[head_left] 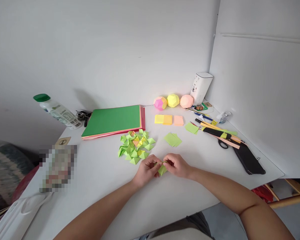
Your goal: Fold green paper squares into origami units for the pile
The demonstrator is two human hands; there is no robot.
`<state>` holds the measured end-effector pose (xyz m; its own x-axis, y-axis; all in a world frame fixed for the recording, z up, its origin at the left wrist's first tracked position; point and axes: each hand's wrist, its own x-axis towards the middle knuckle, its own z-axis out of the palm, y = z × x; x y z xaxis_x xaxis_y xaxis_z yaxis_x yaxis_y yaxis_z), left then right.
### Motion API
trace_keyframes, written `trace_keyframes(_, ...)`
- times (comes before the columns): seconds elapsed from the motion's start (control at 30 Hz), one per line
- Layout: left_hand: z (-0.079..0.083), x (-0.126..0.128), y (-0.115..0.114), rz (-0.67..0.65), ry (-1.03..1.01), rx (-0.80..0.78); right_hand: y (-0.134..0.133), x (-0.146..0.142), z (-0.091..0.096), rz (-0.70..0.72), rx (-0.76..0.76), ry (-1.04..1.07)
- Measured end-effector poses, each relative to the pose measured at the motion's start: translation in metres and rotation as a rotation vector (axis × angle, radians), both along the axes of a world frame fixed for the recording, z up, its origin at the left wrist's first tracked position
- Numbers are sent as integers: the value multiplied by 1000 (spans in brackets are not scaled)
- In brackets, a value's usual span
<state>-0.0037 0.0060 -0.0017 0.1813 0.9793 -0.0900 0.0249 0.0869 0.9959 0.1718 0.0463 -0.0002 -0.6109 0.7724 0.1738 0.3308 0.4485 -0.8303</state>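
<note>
Between my two hands is a small folded piece of green paper (pixel 162 170), partly hidden by my fingers. My left hand (pixel 147 169) pinches its left side, and my right hand (pixel 177 165) pinches the right side, fingertips nearly touching. Just beyond my left hand lies a heap of folded green paper pieces (pixel 133 146), with a few yellow and orange ones among them. A few flat green paper squares (pixel 173 139) lie beyond my right hand.
Coloured sheets (pixel 115 118) are stacked at the back left, near a tilted-looking bottle (pixel 60 113). Three faceted paper balls (pixel 173 100) line the wall beside a white box (pixel 202 87). Sticky notes (pixel 163 119), a cutter (pixel 215 132) and a black phone-like object (pixel 248 158) lie rightward.
</note>
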Motion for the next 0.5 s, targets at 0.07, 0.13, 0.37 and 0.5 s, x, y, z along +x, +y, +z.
trace_keyframes(0.07, 1, 0, -1, -13, 40, -26, 0, 1, 1, 21, 22, -26)
trace_keyframes(0.13, 1, 0, -2, -20, 56, -45, 0, 2, 1, 53, 39, -43)
trace_keyframes(0.37, 1, 0, -3, -22, 56, -63, 2, 3, 2, 129, 29, -26)
trace_keyframes(0.5, 5, 2, -3, -41, 101, -30, 3, 4, 4, 136, -83, 31)
